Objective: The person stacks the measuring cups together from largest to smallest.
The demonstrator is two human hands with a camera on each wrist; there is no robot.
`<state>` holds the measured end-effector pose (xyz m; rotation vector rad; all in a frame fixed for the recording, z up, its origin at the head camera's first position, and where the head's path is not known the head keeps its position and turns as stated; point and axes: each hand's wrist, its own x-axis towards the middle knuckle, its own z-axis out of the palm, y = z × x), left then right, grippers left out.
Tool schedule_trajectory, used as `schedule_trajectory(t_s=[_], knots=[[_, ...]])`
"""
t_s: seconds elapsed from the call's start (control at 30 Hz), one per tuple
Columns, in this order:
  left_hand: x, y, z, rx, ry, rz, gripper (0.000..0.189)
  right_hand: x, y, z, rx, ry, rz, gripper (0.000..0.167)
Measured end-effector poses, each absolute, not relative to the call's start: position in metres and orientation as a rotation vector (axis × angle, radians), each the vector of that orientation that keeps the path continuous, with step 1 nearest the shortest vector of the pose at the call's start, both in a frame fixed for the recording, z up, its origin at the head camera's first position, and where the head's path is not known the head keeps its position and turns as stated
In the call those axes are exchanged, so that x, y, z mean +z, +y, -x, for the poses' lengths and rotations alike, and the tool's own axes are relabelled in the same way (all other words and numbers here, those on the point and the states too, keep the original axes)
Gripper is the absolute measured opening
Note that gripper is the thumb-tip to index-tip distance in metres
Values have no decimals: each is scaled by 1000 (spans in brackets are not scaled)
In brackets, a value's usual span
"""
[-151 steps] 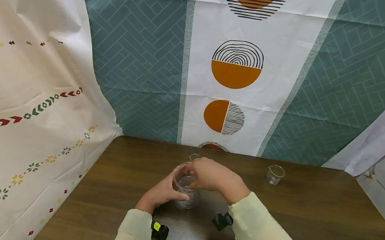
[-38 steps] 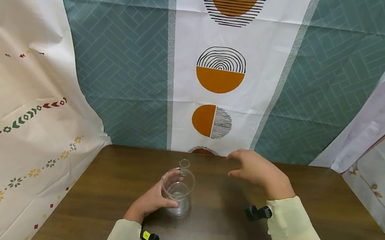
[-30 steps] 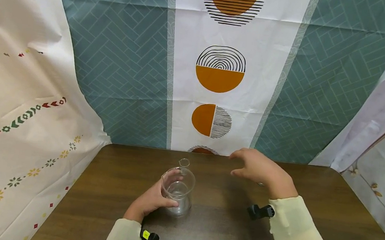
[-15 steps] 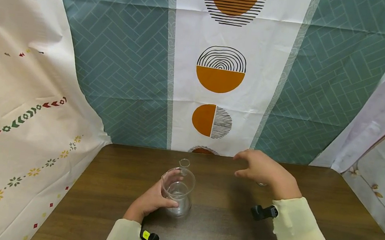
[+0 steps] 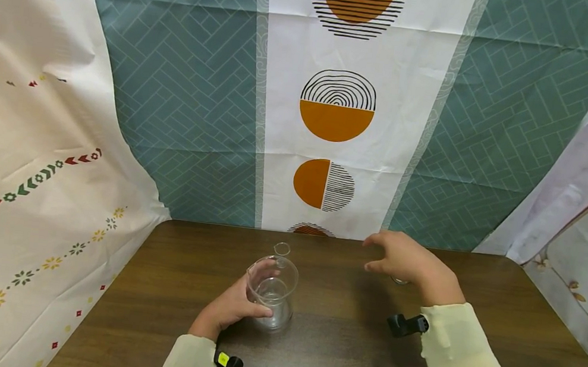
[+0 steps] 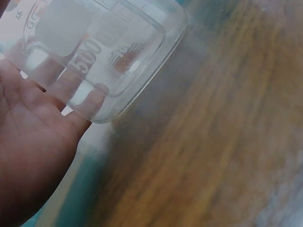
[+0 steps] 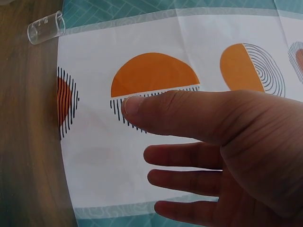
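Note:
A large glass beaker (image 5: 284,313) stands upright on the table, and a smaller clear beaker (image 5: 272,289) sits inside it. My left hand (image 5: 232,307) grips the large beaker from the left, thumb in front and fingers behind. In the left wrist view, the large beaker (image 6: 142,71) bears a "500" marking. Off to the right, my right hand (image 5: 404,260) hovers above the table with fingers spread and nothing held. Just behind it, another small beaker (image 5: 399,281) shows only part of its rim. The right wrist view shows the right hand's thumb (image 7: 175,111) and fingers apart.
A small beaker (image 5: 281,250) stands behind the large one, and the right wrist view also shows a small beaker (image 7: 46,28). Brown wood-grain table (image 5: 319,353) lies under everything. A patterned cloth (image 5: 215,109) hangs along its back edge, with more cloth at both sides.
Five seconds ago my right hand was at the large beaker's mouth; it has since withdrawn and drifted right, over the small beaker's spot. My left hand keeps its grip.

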<state>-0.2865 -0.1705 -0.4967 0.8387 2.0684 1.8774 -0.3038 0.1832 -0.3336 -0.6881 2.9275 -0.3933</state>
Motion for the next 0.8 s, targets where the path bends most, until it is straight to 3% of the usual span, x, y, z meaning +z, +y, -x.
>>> schedule_trajectory(t_s=[0.8], knots=[[-494, -171, 284, 1883, 2071, -830, 95, -342, 207, 309, -405, 2920, 642, 44]])
